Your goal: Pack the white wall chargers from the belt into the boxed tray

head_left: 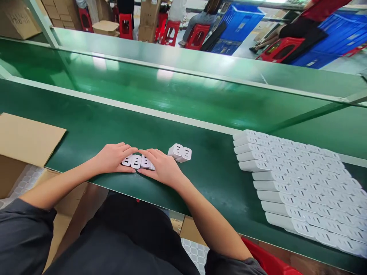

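Several white USB charger blocks (135,162) stand in a short row near the front edge of the green table, their port faces up. My left hand (113,158) wraps round the left end of this row, with its thumb along the near side. From the right, my right hand (160,165) closes on the other end and hides part of the last blocks. The fingertips of both hands almost meet above the row. Just beyond my right hand, two more white charger blocks (180,152) stand side by side, apart from the row.
A large array of white chargers (304,187) stands at the right of the green table (212,183). On the left lies a cardboard box flap (28,139) beside a box with a white tray (27,181). A low green partition (160,95) runs behind; people sit on red stools beyond.
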Demonstrator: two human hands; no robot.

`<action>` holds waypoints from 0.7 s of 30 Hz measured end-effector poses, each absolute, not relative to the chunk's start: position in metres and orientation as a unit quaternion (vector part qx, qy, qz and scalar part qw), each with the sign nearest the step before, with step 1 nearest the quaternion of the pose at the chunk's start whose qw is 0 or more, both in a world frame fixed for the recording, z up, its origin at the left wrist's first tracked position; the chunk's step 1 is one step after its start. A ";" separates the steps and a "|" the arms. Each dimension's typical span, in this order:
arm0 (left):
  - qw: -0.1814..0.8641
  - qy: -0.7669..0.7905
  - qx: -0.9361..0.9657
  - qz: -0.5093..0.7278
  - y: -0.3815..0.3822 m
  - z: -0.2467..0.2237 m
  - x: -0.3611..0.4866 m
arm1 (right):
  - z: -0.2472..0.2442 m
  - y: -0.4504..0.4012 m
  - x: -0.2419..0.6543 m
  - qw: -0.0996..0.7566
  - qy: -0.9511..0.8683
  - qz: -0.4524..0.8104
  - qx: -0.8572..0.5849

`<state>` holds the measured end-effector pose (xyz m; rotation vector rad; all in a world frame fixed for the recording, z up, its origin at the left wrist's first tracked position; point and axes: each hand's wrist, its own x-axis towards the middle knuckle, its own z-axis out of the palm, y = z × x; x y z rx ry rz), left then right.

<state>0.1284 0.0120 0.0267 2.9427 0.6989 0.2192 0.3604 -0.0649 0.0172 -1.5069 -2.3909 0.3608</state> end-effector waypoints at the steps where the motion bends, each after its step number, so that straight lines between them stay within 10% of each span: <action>1: 0.061 0.239 0.966 0.080 0.013 0.028 0.127 | 0.014 -0.065 0.361 0.164 -0.833 0.110 -0.518; 21: 0.227 0.513 0.792 0.242 -0.051 0.001 0.107 | -0.003 -0.072 0.345 0.290 -0.846 -0.047 -0.444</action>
